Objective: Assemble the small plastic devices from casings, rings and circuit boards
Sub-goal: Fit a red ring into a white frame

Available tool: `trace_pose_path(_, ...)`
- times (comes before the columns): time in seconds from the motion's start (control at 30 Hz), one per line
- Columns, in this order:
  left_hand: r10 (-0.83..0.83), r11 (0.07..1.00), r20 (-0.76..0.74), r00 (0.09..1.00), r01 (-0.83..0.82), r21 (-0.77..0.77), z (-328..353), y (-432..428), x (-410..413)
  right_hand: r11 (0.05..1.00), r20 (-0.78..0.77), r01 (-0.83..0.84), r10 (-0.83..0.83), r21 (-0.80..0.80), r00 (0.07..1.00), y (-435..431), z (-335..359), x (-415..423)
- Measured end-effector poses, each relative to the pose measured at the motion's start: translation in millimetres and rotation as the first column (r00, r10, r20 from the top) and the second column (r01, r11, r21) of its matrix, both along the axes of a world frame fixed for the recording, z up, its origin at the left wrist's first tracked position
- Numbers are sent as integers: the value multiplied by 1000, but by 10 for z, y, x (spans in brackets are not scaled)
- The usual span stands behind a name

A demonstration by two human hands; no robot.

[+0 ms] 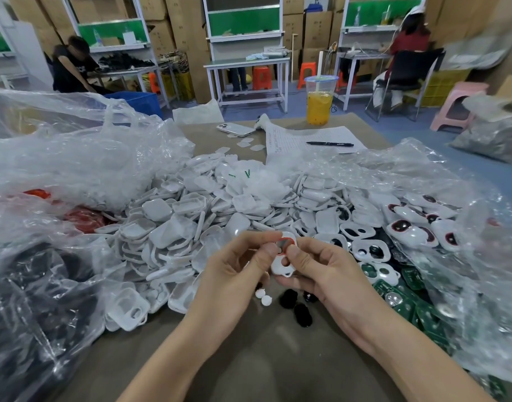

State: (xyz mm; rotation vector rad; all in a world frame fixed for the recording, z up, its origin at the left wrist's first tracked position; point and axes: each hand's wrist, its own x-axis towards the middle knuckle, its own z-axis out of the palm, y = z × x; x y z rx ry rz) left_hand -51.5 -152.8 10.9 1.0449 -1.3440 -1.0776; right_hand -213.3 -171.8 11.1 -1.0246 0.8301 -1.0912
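Both hands hold one small white casing (281, 266) above the table's near middle. My left hand (237, 271) pinches its upper left side, thumb pressed on a red ring (289, 242) set in the casing's top opening. My right hand (321, 271) grips the casing from the right, thumb on its face. A big heap of white casings (196, 210) lies behind the hands. Green circuit boards (405, 297) lie at the right. Two small white buttons (263, 297) and black pieces (295, 306) lie on the table under the hands.
Crumpled clear plastic bags (75, 158) flank the heap, with black parts in the left bag (31, 300). Casings fitted with red rings (417, 224) pile at the right. A phone (234, 129), paper with a pen (330, 144) and a cup of orange drink (319, 100) stand at the far edge.
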Motion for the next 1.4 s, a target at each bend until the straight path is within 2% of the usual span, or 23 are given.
trace_pose_path(0.1, -63, 993, -182, 981, 80, 89, -1, -19, 19, 1000, -20, -15, 14, -12, 1000, 9, 10, -9)
trace_pose_path(0.23, -87, 988, -252, 964, 116, 100, -25, -19, 32, 999, -40, -23, 22, -29, 999, 12, 9, -12)
trace_pose_path(0.43, -22, 997, -180, 983, 35, 66, -2, 17, -3, 999, -1, -49, 49, -21, 999, 17, -4, 4)
trace_pose_path(0.6, -14, 996, -184, 983, 31, 90, 8, 32, -23, 998, -8, -54, 54, -18, 998, 23, -8, 10)
trace_pose_path(0.83, -25, 998, -58, 998, 28, 53, 13, 27, -1, 997, -44, -63, 61, -41, 997, 35, -1, 13)
trace_pose_path(1.1, -12, 998, -31, 999, 14, 65, 24, 13, 24, 995, -46, -94, 93, -21, 995, 26, 4, 5)
trace_pose_path(1.4, 49, 996, 134, 990, -58, 64, -13, 18, -3, 995, -89, -57, 50, -83, 995, 37, 1, 17)
